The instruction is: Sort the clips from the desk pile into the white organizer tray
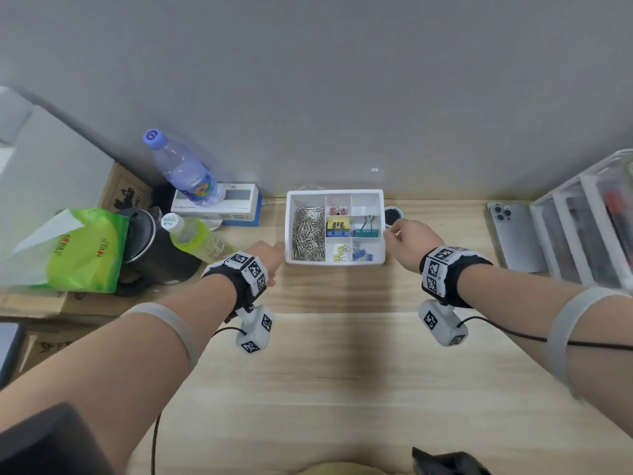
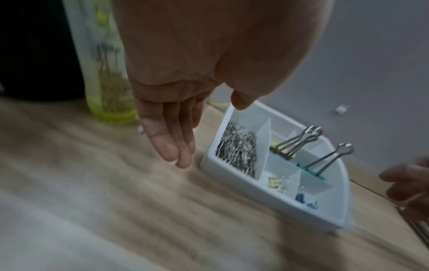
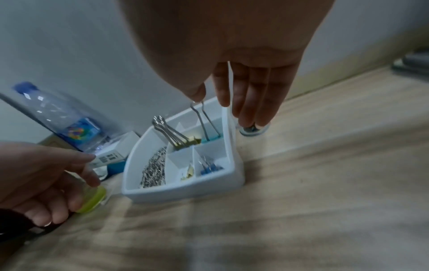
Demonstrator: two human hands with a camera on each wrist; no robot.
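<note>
The white organizer tray (image 1: 335, 192) stands at the back of the wooden desk, between both hands. Its long left compartment holds silver paper clips (image 1: 308, 234). A teal binder clip (image 1: 366, 231) and yellow and blue binder clips (image 1: 337, 225) stand in the middle cells, with small clips in the front cells. My left hand (image 1: 270, 255) hangs beside the tray's left wall (image 2: 255, 198), fingers (image 2: 176, 146) straight and empty. My right hand (image 1: 407, 234) is at the tray's right wall (image 3: 228, 128), fingers straight, its thumb near the teal binder clip's (image 3: 210, 140) wire handle. No loose clips show on the desk.
Left of the tray stand a green drink bottle (image 1: 195, 236), a black pot (image 1: 150, 241), a green bag (image 1: 75, 248), a water bottle (image 1: 185, 169) and a white box (image 1: 215, 202). A black round disc (image 1: 393, 216), a phone (image 1: 513, 234) and clear drawers (image 1: 589, 221) are on the right.
</note>
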